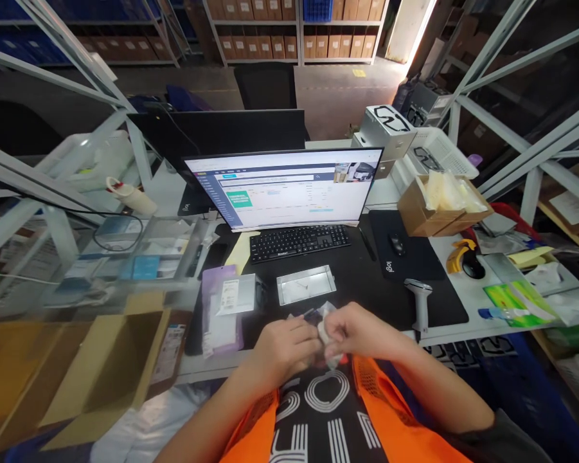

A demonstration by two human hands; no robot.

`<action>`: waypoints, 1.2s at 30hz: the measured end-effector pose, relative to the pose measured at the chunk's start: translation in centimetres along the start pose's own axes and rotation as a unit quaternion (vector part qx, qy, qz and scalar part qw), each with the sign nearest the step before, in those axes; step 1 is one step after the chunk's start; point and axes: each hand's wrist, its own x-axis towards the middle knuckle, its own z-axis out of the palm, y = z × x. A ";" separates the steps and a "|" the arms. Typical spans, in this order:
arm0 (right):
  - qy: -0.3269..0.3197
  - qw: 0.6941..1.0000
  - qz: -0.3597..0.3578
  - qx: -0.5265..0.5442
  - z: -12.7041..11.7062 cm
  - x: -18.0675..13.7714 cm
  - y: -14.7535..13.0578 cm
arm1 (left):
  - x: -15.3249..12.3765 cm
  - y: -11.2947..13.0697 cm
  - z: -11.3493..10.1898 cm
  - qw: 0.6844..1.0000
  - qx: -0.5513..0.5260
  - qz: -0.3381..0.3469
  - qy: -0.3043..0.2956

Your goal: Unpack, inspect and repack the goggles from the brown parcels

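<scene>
My left hand (286,344) and my right hand (354,329) are close together at the desk's front edge, in front of my chest. Both have curled fingers pinching a small, crumpled clear plastic bag (326,310); its contents are mostly hidden, though something dark and a bit of red show. Just beyond them, a shallow silver open tray-like box (306,285) lies on the black desk mat (351,283) with a tiny item inside. Left of it, a small grey-white box (236,294) with a label rests on a purple-edged plastic sleeve (211,321).
A monitor (284,193) stands behind a black keyboard (299,243). To the right are a mouse (396,244), a barcode scanner (419,302), a yellow tape dispenser (460,257) and a cardboard box of packets (438,206). An open carton (106,360) sits at left.
</scene>
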 end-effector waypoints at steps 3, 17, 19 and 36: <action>0.000 0.994 -0.007 0.111 -2.0 -0.3 1.0 | -0.1 0.3 -0.7 0.999 -0.013 -0.025 0.037; 0.394 0.801 -0.064 0.446 -1.0 -0.4 5.3 | 0.8 -0.3 1.9 0.925 0.101 -0.198 0.309; 0.336 0.783 -0.067 0.519 1.1 0.5 4.1 | 1.2 -0.3 2.2 0.917 0.133 -0.200 0.318; 0.409 0.802 -0.054 0.431 3.9 5.0 0.0 | 1.3 0.2 3.7 0.920 0.251 -0.090 0.287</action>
